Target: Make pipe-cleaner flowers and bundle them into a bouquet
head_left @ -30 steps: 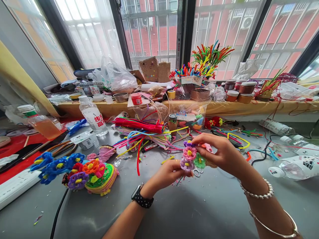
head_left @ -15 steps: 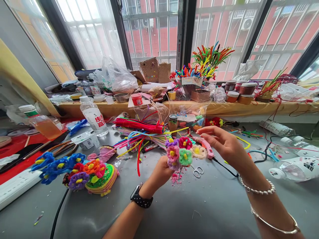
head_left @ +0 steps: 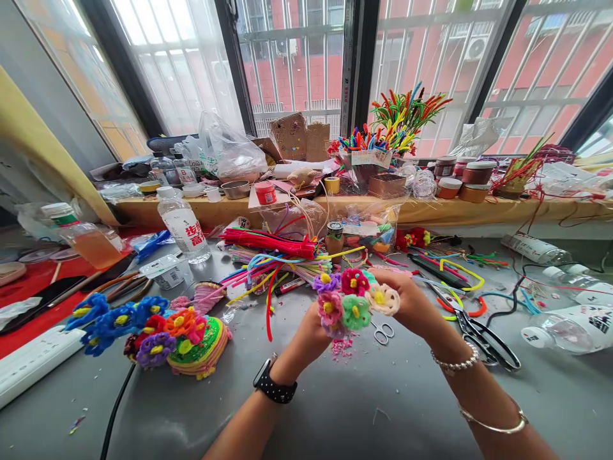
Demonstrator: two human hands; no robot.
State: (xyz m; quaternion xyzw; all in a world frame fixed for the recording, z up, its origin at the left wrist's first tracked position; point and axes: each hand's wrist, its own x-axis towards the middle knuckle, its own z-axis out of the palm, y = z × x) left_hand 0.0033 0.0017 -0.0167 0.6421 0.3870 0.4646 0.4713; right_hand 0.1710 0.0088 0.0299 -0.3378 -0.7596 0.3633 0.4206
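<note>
My left hand (head_left: 311, 333) is closed around the lower part of a pipe-cleaner flower bouquet (head_left: 353, 301). Its fuzzy blooms are purple, dark red, pink, mint green and cream, and their stems are hidden. From the right, my right hand (head_left: 407, 295) reaches in against the bouquet, fingers bent behind the cream flower (head_left: 384, 299); the fingertips are out of sight. Just below lie small scissors (head_left: 383, 333) and pink fluff scraps (head_left: 342, 346). Large black-handled scissors (head_left: 483, 338) rest right of my right wrist.
On the left, blue and mixed pipe-cleaner flowers (head_left: 156, 348) sit beside a round green-topped piece (head_left: 205, 351). Loose pipe cleaners (head_left: 271, 246) pile up behind the bouquet. Bottles (head_left: 184, 227) stand at the left; others (head_left: 569, 329) lie at the right. Jars and craft supplies crowd the sill (head_left: 421, 207).
My right hand has moved left and down from above the pink glue gun to the bouquet. The large scissors behind that arm now show. My left hand keeps its hold.
</note>
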